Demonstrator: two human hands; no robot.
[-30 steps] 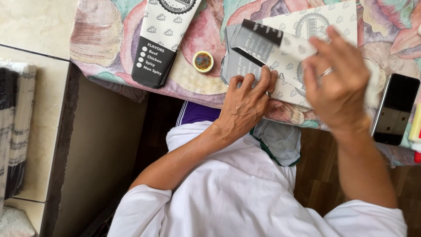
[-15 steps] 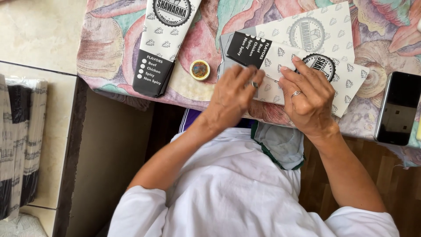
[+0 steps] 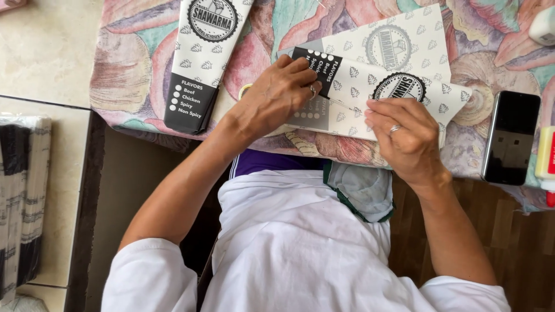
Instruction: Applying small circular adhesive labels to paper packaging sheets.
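Note:
A flat printed paper sleeve [image 3: 370,86], white with grey icons, a round black emblem and a black end panel, lies on the patterned tablecloth [image 3: 133,75]. My left hand [image 3: 277,95] presses on its black end with fingers curled, a thin stick-like thing under the fingertips. My right hand [image 3: 407,138], with a ring, presses down the sleeve's near edge below the emblem. A second, finished sleeve [image 3: 199,58] lies to the left, its black end toward me. A small round lid-like object [image 3: 244,91] peeks out beside my left wrist.
A black phone [image 3: 510,137] lies face up at the right, a glue bottle [image 3: 544,156] beside it at the frame edge. A wrapped stack of flat sleeves [image 3: 20,202] sits on the tiled floor at the left. A white object [image 3: 543,26] is top right.
The sleeve has been turned and laid flatter. My left hand moved up onto its black end, covering most of the small round object. My right hand slid down to the near edge.

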